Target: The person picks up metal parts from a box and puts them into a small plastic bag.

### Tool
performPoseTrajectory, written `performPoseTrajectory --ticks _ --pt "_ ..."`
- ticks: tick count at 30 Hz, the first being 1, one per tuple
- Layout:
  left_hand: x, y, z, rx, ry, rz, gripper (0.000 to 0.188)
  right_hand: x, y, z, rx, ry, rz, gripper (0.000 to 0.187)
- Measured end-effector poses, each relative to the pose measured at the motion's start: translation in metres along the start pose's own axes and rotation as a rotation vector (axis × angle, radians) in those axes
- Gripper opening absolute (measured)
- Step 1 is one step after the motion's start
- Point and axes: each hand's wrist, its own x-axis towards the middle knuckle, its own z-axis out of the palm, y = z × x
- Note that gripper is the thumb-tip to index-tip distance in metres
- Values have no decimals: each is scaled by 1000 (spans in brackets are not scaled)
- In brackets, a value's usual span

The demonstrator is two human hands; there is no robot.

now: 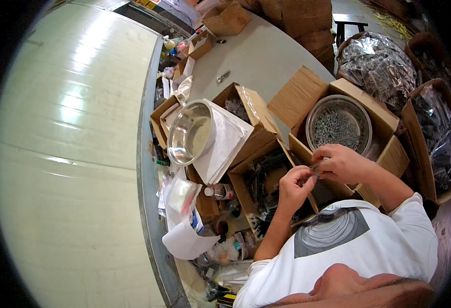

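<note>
My left hand (294, 186) and my right hand (339, 163) meet in front of my chest, fingertips pinched together. Between them is a small clear plastic bag (315, 168), mostly covered by the fingers; whatever it may contain cannot be made out. Just beyond my right hand, a round steel bowl (368, 123) sits in an open cardboard box (384, 114). Many small grey metal screws (336, 129) lie in the bowl. Below and left of my left hand, another open box (240, 179) contains dark, thin parts (258, 177).
A second steel bowl (190, 132) leans tilted on white sheets (225, 146) over boxes at left. A plastic bottle (220, 192) stands near loose papers (187, 241). Boxes of bagged parts (377, 66) line the right. A pale wall panel (71, 154) bounds the left.
</note>
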Motion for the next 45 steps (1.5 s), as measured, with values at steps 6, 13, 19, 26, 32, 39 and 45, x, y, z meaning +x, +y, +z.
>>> performPoseTrajectory --ticks 6,13,19,26,32,39,45 --pt "0 9 -22 244 -68 178 12 -11 3 -10 295 -7 173 17" --pt "-6 11 1 87 38 258 12 -2 -15 -12 121 50 47 19" --pt "-4 6 8 -48 87 338 23 -9 -13 -9 74 60 -29 13" --pt "7 5 11 -403 139 299 31 -38 -13 -48 -4 202 102 12" --pt "36 5 47 -145 -150 200 8 -93 -21 -94 -84 474 418 14" --pt "47 -34 137 610 -713 704 12 -165 -59 -150 -851 1004 728 10" --pt "69 -95 201 1005 -414 1049 25 -145 -21 -108 -485 742 890 16"
